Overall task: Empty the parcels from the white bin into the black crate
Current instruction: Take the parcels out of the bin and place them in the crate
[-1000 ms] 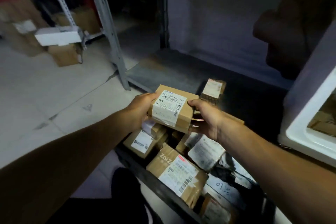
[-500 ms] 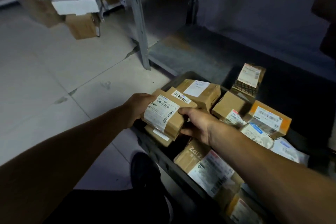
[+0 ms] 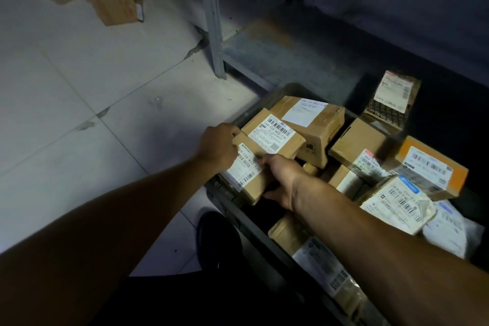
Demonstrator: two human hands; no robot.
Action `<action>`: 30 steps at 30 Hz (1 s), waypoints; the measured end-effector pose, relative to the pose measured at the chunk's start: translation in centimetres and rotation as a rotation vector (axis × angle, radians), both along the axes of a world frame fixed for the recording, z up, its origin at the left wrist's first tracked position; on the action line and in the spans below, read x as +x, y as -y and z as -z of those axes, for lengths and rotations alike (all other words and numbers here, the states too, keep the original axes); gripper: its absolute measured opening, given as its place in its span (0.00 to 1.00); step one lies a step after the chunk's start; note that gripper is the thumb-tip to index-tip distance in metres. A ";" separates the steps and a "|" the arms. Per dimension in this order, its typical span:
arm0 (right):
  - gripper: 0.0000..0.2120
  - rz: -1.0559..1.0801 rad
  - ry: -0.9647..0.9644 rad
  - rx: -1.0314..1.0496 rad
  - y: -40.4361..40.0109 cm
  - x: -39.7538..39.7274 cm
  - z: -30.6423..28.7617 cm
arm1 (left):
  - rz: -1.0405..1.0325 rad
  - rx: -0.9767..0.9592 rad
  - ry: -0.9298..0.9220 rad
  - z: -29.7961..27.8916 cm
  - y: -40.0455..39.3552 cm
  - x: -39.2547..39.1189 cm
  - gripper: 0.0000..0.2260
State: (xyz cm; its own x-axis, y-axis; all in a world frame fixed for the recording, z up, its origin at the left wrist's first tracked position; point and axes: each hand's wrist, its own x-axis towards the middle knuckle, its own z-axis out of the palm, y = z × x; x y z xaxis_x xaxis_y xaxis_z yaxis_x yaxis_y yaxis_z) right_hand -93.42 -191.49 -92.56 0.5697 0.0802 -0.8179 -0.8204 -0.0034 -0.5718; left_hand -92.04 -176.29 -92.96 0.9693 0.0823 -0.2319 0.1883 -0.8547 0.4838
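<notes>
Both hands hold a small brown cardboard parcel [image 3: 250, 180] with a white barcode label at the near left corner of the black crate [image 3: 238, 219]. My left hand [image 3: 218, 148] grips its left end; my right hand [image 3: 281, 180] grips its right side from above. The parcel rests low, against another labelled brown parcel [image 3: 272, 135] lying in the crate. Several more parcels fill the crate, among them an orange box [image 3: 434, 167] and a white-wrapped parcel [image 3: 397, 204]. The white bin is out of view.
A grey metal shelf post [image 3: 211, 16] stands on the tiled floor behind the crate, with a low shelf board [image 3: 291, 42] to its right. Cardboard boxes [image 3: 113, 2] sit at the top left. My dark shoe [image 3: 219, 241] is beside the crate's near wall.
Both hands have carried the parcel down and left into the crate's near left corner. The view has swung left, so the white bin has left the frame.
</notes>
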 end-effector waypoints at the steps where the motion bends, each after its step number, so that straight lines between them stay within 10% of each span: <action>1: 0.08 0.009 0.001 -0.003 0.1 0.1 -0.1 | -0.004 0.013 0.015 0.2 0.1 0.1 0.13; 15: 0.15 0.123 0.193 -0.104 1.6 0.5 -3.7 | 0.042 0.145 0.075 -2.1 0.7 0.1 0.07; 23: 0.36 -0.658 0.792 -0.808 8.1 -0.8 -7.8 | 0.325 0.585 0.000 -6.5 3.5 -0.4 0.35; 30: 0.38 -0.955 0.959 -1.159 14.3 -4.1 -11.5 | 0.501 0.584 0.117 -10.9 9.8 -2.8 0.36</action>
